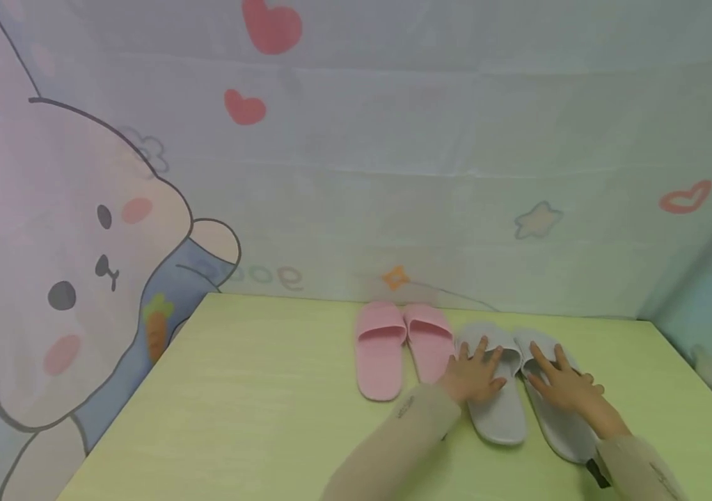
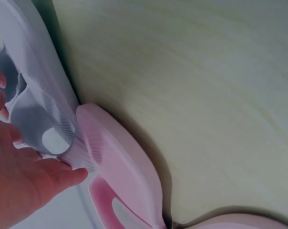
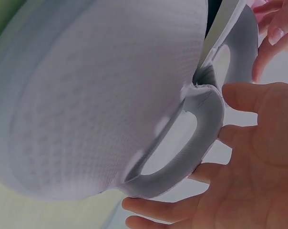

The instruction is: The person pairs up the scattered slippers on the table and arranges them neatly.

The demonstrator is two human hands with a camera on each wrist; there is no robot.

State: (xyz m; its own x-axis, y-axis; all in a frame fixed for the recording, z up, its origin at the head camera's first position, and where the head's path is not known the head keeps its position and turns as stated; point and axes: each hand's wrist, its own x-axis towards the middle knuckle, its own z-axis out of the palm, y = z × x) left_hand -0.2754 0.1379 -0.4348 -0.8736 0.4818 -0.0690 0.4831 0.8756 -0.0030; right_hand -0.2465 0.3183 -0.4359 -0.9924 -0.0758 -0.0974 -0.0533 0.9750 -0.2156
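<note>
Two grey slippers lie side by side on the table, toes toward the back wall. My left hand [image 1: 471,377] is spread over the left grey slipper [image 1: 500,422], fingers near its strap. Over the strap of the right grey slipper [image 1: 561,433], my right hand [image 1: 567,387] has its fingers fanned out. In the right wrist view, fingertips of the right hand [image 3: 258,162] lie along the edge of the strap [image 3: 206,119]. The left hand [image 2: 25,181] shows extended fingers by the grey slippers in the left wrist view. Neither hand curls round a slipper.
A pair of pink slippers, the left one [image 1: 379,372] and the right one [image 1: 429,351], stands just left of the grey pair. The yellow-green table [image 1: 236,403] ends at a printed cloth backdrop [image 1: 393,139] behind and at the sides.
</note>
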